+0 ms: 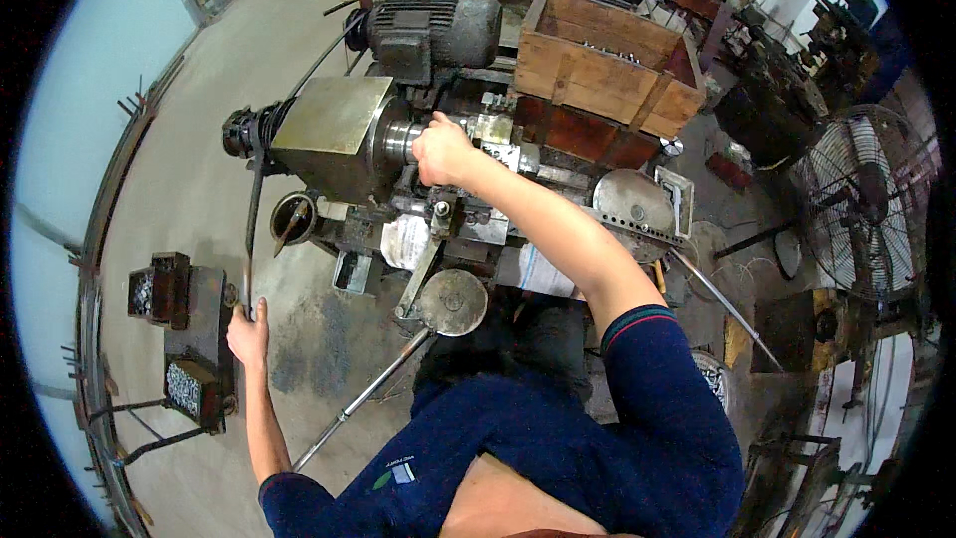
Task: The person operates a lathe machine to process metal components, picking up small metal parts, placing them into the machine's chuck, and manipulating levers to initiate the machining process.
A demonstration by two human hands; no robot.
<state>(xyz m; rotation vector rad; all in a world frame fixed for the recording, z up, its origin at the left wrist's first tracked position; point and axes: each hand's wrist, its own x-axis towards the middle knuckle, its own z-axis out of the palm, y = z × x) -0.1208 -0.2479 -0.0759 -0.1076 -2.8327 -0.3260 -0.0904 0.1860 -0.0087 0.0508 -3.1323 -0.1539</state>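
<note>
My left hand (249,336) is closed at the lower end of a long dark rod (255,209), its thumb pointing up. The rod runs up toward the belt pulley (242,133) at the left end of a small lathe. Reaching across the lathe, my right hand (443,151) is bent into a fist beside the shiny metal spindle collar (398,141). What its fingers grip, if anything, is hidden behind the hand. A metal headstock cover (334,118) stands left of that hand, and a tool post (441,209) sits just below it.
Behind the lathe are a motor (433,32) and a wooden crate (607,60). Round metal plates (453,301) with long bars stick out toward me. A pot with a brush (292,219) hangs at left, near bins of small metal parts (191,389). A fan (856,204) stands right.
</note>
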